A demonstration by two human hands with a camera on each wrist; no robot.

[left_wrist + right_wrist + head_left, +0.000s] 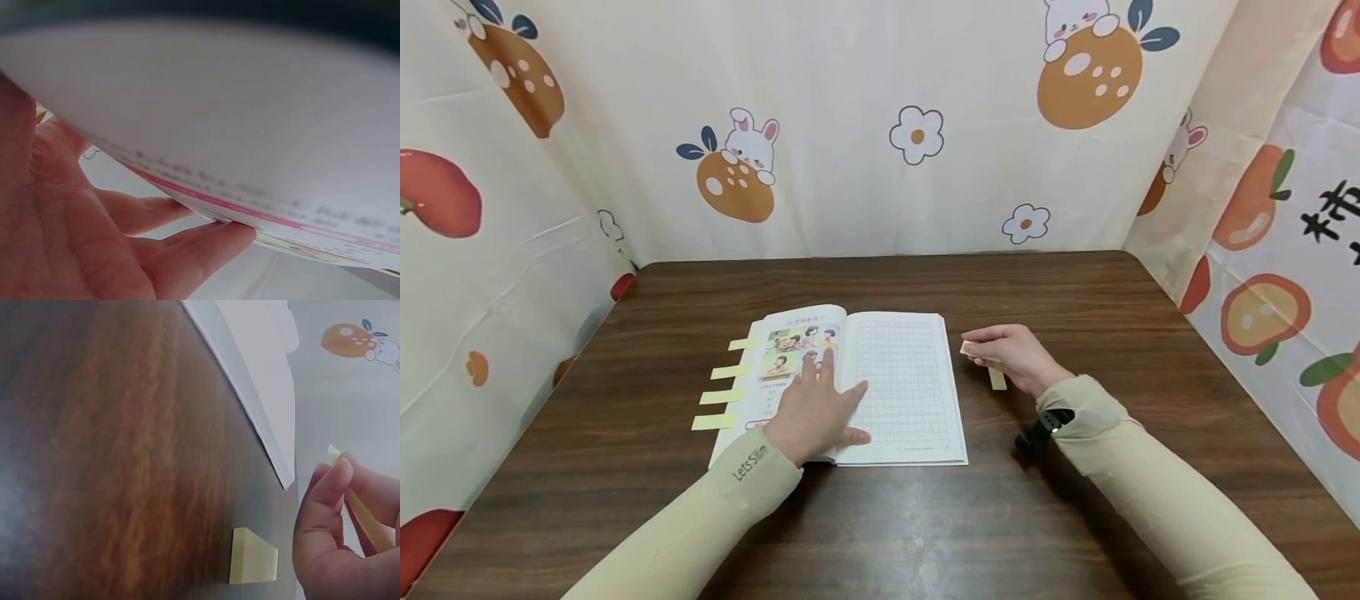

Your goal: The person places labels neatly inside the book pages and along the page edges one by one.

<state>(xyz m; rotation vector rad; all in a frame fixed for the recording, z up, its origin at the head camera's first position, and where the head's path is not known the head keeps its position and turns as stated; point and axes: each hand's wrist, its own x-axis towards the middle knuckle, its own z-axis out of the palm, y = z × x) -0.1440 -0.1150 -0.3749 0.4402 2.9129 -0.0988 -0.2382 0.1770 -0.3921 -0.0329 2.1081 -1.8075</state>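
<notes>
So that its pages lie flat, it seems, the open book sits nearer the counter's left edge, under the spread left hand; toward the right edge, the right hand pinches a yellow slip.

The bench looks like smooth grained wood, faintly glossy at the near side. The open book is smooth paper, its left tabs matt paper. The far curtain looks like soft matt cloth.

A curtained study nook: wood-grain table, open workbook, printed curtain (cartoon rabbits included).
</notes>
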